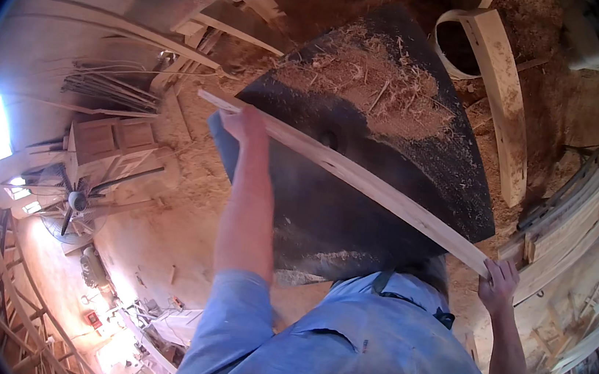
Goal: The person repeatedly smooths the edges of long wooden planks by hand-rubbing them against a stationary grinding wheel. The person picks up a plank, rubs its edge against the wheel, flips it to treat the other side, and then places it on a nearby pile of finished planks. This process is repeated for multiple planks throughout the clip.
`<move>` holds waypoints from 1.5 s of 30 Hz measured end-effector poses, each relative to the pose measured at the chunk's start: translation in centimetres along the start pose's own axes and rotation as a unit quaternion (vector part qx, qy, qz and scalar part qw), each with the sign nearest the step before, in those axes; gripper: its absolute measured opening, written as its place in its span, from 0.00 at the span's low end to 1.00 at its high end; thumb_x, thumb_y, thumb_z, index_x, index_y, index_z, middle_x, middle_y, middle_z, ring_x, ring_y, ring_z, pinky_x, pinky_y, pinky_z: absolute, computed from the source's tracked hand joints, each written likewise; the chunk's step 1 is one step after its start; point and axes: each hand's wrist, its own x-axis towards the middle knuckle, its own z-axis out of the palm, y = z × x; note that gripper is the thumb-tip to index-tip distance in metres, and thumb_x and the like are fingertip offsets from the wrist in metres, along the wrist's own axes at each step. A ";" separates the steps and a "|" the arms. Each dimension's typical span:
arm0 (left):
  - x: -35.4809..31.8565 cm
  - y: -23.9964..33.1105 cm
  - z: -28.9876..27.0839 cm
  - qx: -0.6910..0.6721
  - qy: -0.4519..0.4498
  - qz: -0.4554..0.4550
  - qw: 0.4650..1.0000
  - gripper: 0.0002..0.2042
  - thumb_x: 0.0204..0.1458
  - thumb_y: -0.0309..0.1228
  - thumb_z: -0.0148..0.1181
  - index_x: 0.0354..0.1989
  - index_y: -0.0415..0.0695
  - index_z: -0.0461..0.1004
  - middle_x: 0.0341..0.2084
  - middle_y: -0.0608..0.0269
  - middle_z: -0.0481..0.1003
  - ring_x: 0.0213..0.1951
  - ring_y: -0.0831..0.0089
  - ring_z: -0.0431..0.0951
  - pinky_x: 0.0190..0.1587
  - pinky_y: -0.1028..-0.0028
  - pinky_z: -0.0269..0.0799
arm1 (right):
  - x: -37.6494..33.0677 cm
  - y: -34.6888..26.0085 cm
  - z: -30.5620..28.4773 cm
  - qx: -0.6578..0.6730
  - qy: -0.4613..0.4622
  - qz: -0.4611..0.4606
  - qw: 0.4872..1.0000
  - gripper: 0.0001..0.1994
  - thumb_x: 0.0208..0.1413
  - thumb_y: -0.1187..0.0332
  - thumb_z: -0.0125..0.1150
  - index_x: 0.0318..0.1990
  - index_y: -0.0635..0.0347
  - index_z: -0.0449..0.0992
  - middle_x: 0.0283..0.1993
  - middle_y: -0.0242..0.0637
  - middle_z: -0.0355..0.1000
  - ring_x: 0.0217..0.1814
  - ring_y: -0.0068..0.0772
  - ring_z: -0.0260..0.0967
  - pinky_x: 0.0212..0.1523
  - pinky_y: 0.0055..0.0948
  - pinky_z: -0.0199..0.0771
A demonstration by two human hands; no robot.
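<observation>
Grip closed: your left hand [242,123] holds long wooden strip [373,185] near upper-left end, your right hand [499,284] lower-right end. Dark table [339,228] beneath; shavings [396,87], upper centre of frame.

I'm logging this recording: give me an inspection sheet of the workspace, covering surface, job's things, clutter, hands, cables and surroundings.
Surface: dark tabletop, dusty.
Job's things: long pale board, slanting across the tabletop; whether it touches it, I cannot tell.
Clutter: wood shavings heaped on the tabletop's far part.
Hands: left hand grips the board near its far-left end; right hand has its fingers around the near-right end.
Cables: nothing seen that is plainly a cable.
Surroundings: curved wooden piece and stacked planks to the right; fan and wooden cabinet to the left.
</observation>
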 end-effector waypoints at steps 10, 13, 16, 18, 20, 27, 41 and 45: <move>11.6 -0.5 -4.4 -0.006 0.060 -0.036 0.998 0.28 0.51 0.16 0.51 0.65 0.33 0.65 0.49 0.51 0.76 0.42 0.62 0.80 0.47 0.66 0.77 | 13.6 -5.2 3.5 0.013 -0.026 -0.066 0.997 0.17 0.34 0.80 0.65 0.38 0.59 0.80 0.33 0.37 0.73 0.34 0.44 0.71 0.34 0.40 0.70; 13.7 -0.7 -5.9 -0.038 0.080 -0.032 0.996 0.28 0.50 0.16 0.51 0.64 0.31 0.65 0.49 0.50 0.75 0.40 0.63 0.79 0.43 0.66 0.78 | 16.0 -6.1 4.9 0.025 -0.027 -0.100 0.994 0.20 0.33 0.80 0.66 0.40 0.63 0.79 0.32 0.40 0.72 0.33 0.47 0.68 0.33 0.42 0.71; 16.7 -1.8 -8.7 -0.019 0.101 -0.019 0.995 0.27 0.49 0.17 0.54 0.62 0.30 0.66 0.46 0.48 0.76 0.38 0.63 0.80 0.40 0.66 0.78 | 18.7 -7.7 5.9 0.014 -0.032 -0.123 0.992 0.20 0.33 0.81 0.66 0.40 0.62 0.79 0.32 0.40 0.72 0.32 0.47 0.68 0.32 0.41 0.71; 17.4 -1.4 -9.1 0.000 0.087 -0.049 0.995 0.26 0.49 0.19 0.56 0.61 0.29 0.68 0.44 0.48 0.77 0.38 0.61 0.81 0.39 0.65 0.78 | 20.1 -8.7 6.4 0.017 -0.045 -0.115 0.992 0.20 0.33 0.82 0.66 0.40 0.62 0.79 0.32 0.40 0.71 0.32 0.47 0.68 0.32 0.41 0.71; 19.6 -2.7 -10.9 0.021 0.116 -0.062 0.991 0.24 0.49 0.21 0.58 0.59 0.30 0.70 0.43 0.48 0.79 0.39 0.60 0.82 0.40 0.65 0.79 | 22.0 -9.9 7.0 0.021 -0.048 -0.124 0.991 0.19 0.32 0.82 0.65 0.39 0.61 0.80 0.32 0.38 0.72 0.32 0.45 0.69 0.32 0.39 0.72; 28.2 -13.1 -28.1 0.115 0.250 -0.084 0.958 0.14 0.50 0.26 0.64 0.46 0.36 0.77 0.38 0.61 0.81 0.38 0.67 0.82 0.40 0.65 0.80 | 29.1 -13.9 10.2 0.025 -0.061 -0.209 0.976 0.18 0.31 0.82 0.66 0.36 0.60 0.80 0.33 0.36 0.74 0.33 0.40 0.71 0.32 0.36 0.74; 3.7 -22.2 -72.1 0.080 0.305 -0.090 0.945 0.10 0.50 0.23 0.57 0.40 0.35 0.74 0.39 0.51 0.75 0.41 0.56 0.77 0.50 0.54 0.77 | 36.3 -24.8 18.3 0.124 -0.200 -0.432 0.871 0.08 0.38 0.70 0.65 0.28 0.53 0.72 0.30 0.31 0.68 0.38 0.37 0.69 0.40 0.35 0.74; -0.8 -18.1 -64.7 -0.080 0.472 -0.339 0.810 0.19 0.52 0.25 0.58 0.51 0.28 0.66 0.47 0.45 0.72 0.51 0.46 0.75 0.55 0.41 0.76 | 33.0 -28.4 20.6 0.098 -0.222 -0.453 0.858 0.06 0.43 0.69 0.63 0.28 0.53 0.71 0.32 0.31 0.69 0.41 0.38 0.70 0.43 0.35 0.74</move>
